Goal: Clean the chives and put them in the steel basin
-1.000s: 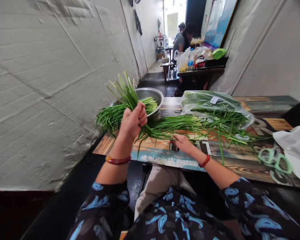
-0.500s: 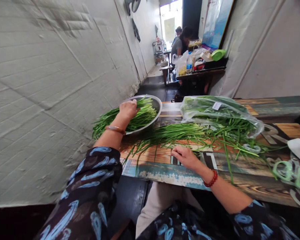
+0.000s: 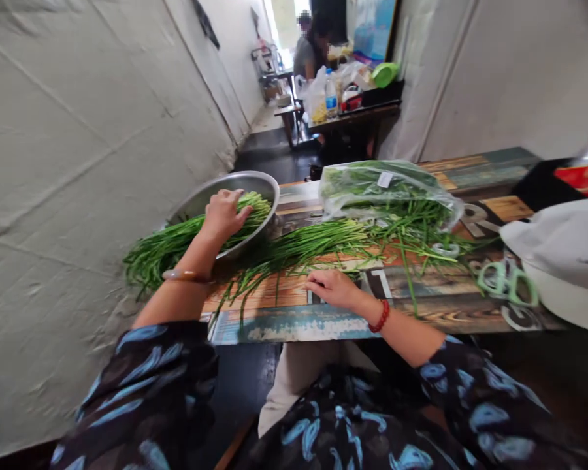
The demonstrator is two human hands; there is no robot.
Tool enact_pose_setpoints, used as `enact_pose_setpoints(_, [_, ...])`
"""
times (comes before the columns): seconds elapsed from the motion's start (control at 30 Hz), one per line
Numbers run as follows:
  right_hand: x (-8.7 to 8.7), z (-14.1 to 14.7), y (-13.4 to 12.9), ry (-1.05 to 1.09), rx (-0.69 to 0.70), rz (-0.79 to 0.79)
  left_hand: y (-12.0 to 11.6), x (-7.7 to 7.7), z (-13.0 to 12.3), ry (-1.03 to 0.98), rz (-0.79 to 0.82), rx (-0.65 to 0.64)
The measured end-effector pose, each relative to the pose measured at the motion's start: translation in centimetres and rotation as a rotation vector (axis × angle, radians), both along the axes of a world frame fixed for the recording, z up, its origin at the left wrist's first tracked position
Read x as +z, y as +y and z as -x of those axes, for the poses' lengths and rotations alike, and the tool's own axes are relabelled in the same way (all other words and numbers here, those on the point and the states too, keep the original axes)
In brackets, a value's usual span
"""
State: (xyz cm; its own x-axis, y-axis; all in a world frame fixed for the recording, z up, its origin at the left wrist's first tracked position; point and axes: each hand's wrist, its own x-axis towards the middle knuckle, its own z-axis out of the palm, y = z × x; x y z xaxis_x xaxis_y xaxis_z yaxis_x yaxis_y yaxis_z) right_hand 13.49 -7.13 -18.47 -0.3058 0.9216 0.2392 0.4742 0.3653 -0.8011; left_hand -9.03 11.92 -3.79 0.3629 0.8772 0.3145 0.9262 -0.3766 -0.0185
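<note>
Garlic chives (image 3: 161, 251) are being held against a steel bowl (image 3: 235, 183) by the left hand (image 3: 220, 215), its fingers (image 3: 238, 210) spread, ungripped; the right hand (image 3: 333, 289) is lying open on the surface (image 3: 255, 294) beside loose stalks (image 3: 308, 245).

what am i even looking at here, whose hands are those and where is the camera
There's no machine here. One camera is worn on a person's head and looks down, so you see roughly what they see, and these are their own bare arms and hands. The left hand rests on a bunch of green chives lying in and over the rim of a metal bowl. The right hand lies on a wooden table, nearest some loose chives. Beyond them is a plastic bag of greens. Farther off, another person sits by a second table.
</note>
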Motion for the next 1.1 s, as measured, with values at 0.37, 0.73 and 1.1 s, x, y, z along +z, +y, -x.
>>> enact_pose_setpoints(0.37, [4.4,-2.1,-0.7,0.066,0.102,-0.052,-11.8,-8.4,-7.8,-0.597,0.317,-0.437])
enact_pose_setpoints(0.73, [5.8,-12.4,3.2,-0.106,-0.439,-0.065,-10.5,-11.3,-9.8,-0.315,0.257,-0.474])
enact_pose_setpoints(1.1, [3.1,-13.1,3.7,-0.449,-0.376,-0.178,-8.5,-11.0,-12.0,-0.926,0.458,-0.354])
